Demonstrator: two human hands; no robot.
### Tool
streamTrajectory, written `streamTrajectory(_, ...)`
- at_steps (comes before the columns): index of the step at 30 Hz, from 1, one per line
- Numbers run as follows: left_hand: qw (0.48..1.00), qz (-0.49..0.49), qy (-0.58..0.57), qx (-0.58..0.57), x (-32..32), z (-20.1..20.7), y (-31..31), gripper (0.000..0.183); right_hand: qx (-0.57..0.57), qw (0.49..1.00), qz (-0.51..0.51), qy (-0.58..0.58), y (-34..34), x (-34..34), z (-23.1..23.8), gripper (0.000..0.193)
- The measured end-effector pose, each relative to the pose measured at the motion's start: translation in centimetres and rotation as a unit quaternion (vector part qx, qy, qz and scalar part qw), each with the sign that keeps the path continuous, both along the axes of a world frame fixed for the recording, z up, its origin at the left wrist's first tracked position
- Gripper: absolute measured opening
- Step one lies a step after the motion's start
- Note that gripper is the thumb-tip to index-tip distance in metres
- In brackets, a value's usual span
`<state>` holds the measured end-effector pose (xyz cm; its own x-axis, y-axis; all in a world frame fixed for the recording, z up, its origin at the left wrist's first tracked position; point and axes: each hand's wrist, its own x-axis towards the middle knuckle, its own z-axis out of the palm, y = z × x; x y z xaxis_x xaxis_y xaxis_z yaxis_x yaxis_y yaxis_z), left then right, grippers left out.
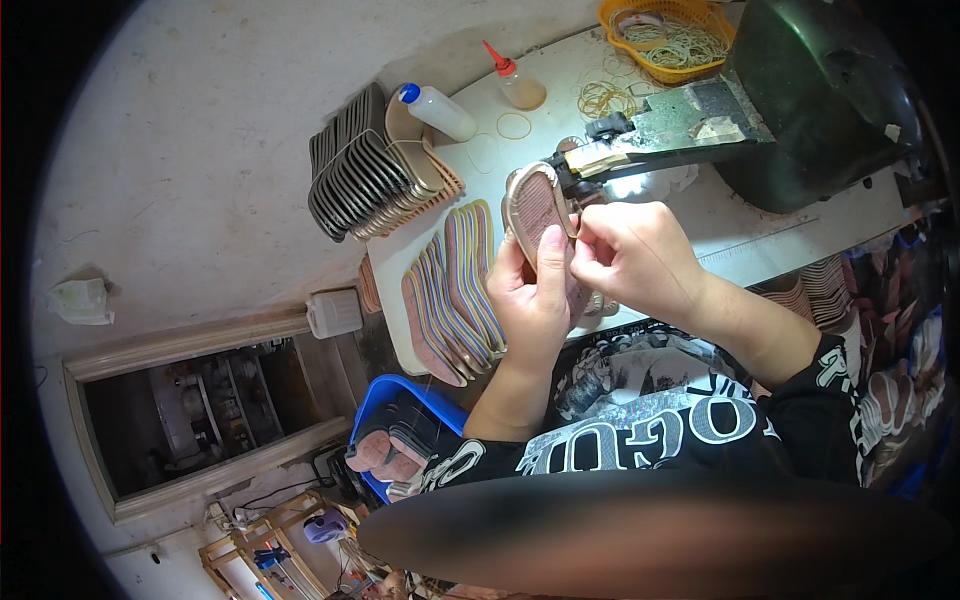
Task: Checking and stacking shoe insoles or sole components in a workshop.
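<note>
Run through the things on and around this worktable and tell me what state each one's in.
Slipper sole: held up, tilted
Left hand's grip: closed on the slipper sole
Right hand's grip: fingers curled shut at its edge
Machine light: on
Red-tipped bottle: partly filled, nozzle on
Blue-capped bottle: cap on
Yellow basket: holding tangled bands
Blue bin: holding pink and dark pieces
Fanned soles: overlapping in rows
Dark soles: stacked together

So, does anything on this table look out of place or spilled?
Slightly: a tangle of thin yellowish bands lies on the table, outside the yellow basket that holds similar-looking loops, and a single loop lies apart. I see no clear spill.
</note>
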<state>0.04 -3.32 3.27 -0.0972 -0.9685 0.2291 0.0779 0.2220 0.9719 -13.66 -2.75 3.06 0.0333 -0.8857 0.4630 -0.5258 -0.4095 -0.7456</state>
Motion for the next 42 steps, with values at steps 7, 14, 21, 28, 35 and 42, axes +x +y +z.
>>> streamTrajectory(7,0.998,0.014,0.058,0.004,0.5,-0.8,0.1,0.026,0.183,0.942,0.099,-0.262,0.1,0.1,-1.2,0.011)
streamTrajectory(14,0.995,0.039,-0.093,-0.016,0.1,-1.7,0.1,0.018,-0.025,0.996,0.018,0.086,-0.3,0.4,-1.3,0.013)
streamTrajectory(21,0.985,0.066,-0.133,-0.086,1.2,-1.2,-0.5,0.018,0.128,0.977,0.083,-0.152,-1.3,0.2,-0.9,0.016)
streamTrajectory(28,0.988,0.078,-0.126,-0.048,1.9,-0.9,-0.4,0.02,0.125,0.982,0.087,-0.115,-0.9,1.5,-1.2,0.013)
streamTrajectory(35,0.997,-0.043,-0.033,0.063,2.3,-0.2,-3.0,0.021,0.034,0.998,0.047,0.015,-1.5,0.0,-1.1,0.014)
streamTrajectory(42,0.99,-0.035,0.081,0.11,0.4,-1.6,-6.0,0.023,0.257,0.868,0.209,-0.369,2.0,-1.0,-3.4,0.06)
